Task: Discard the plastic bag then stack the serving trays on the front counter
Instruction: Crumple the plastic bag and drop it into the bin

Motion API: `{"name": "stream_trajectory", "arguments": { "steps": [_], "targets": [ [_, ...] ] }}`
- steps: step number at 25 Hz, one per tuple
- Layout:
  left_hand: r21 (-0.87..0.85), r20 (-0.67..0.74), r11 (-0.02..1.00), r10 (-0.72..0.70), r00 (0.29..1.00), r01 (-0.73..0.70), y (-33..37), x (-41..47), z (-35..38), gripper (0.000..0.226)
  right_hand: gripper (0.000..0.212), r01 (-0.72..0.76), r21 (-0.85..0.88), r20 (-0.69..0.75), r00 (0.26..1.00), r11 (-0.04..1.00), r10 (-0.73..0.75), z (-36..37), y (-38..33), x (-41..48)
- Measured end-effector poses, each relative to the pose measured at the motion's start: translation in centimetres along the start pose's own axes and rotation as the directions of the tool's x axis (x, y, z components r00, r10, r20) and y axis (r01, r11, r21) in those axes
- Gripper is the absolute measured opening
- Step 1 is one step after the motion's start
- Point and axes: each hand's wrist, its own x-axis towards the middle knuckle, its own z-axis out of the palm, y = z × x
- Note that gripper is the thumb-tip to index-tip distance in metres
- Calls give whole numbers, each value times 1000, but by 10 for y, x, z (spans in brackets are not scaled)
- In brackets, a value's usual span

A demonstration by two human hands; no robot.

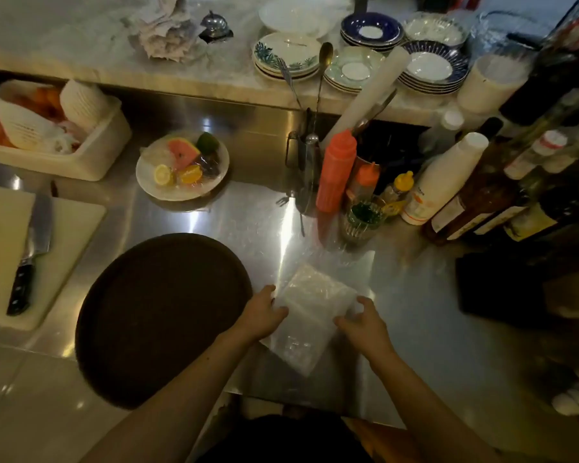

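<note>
A clear, crumpled plastic bag (310, 312) lies on the steel counter (415, 312) near its front edge. My left hand (263, 312) grips the bag's left side and my right hand (361, 324) grips its right side. Just left of the bag sits a round dark brown serving tray (161, 315), flat on the counter and reaching over its front edge. My left forearm crosses the tray's right rim.
A white cutting board (71, 235) with a cleaver (30, 255) lies at the left. Behind are a plate of cut fruit (181, 167), a white tub (91, 155), squeeze bottles (336, 168), a glass (363, 217) and dark bottles (482, 195). Stacked plates (288, 55) fill the marble ledge.
</note>
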Motion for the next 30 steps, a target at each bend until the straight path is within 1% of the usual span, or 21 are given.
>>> {"name": "stream_trajectory", "arguments": {
  "steps": [4,6,9,11,13,16,19,22,25,27,28,30],
  "targets": [
    [15,-44,998,-56,997,57,1,7,10,51,60,-43,25,67,997,999,41,2,11,11],
    [-22,-35,994,-110,993,109,1,11,16,50,57,-101,101,74,993,990,93,5,14,17],
    [-123,-28,978,-175,984,171,3,11,28,40,49,-196,233,129,977,953,170,6,15,22],
    [-220,-38,962,-176,984,163,3,9,34,32,43,-230,301,155,969,925,190,4,14,23],
    [-304,-46,943,-154,987,133,6,1,36,27,32,-219,336,157,972,916,174,-1,12,23],
    [-397,-122,914,-138,983,79,7,-15,34,24,17,-152,343,163,982,927,101,-8,11,24],
    [-519,-205,854,-157,966,28,9,-33,27,18,7,-85,337,228,974,938,6,-7,1,20],
    [-588,-267,809,-187,945,-6,11,-55,13,16,6,-24,388,294,951,921,-98,-3,-20,6],
    [-636,-347,770,-216,913,-59,7,-75,-1,12,11,54,395,334,921,917,-198,1,-40,-9],
    [-633,-394,768,-219,893,-91,4,-94,-11,17,15,124,382,357,894,916,-270,6,-55,-23],
    [-614,-419,783,-220,881,-97,2,-104,-16,23,16,156,374,363,882,914,-300,8,-61,-30],
    [-590,-473,799,-230,851,-112,-11,-128,-24,43,19,225,346,379,855,911,-355,19,-74,-46]
  ]
}}
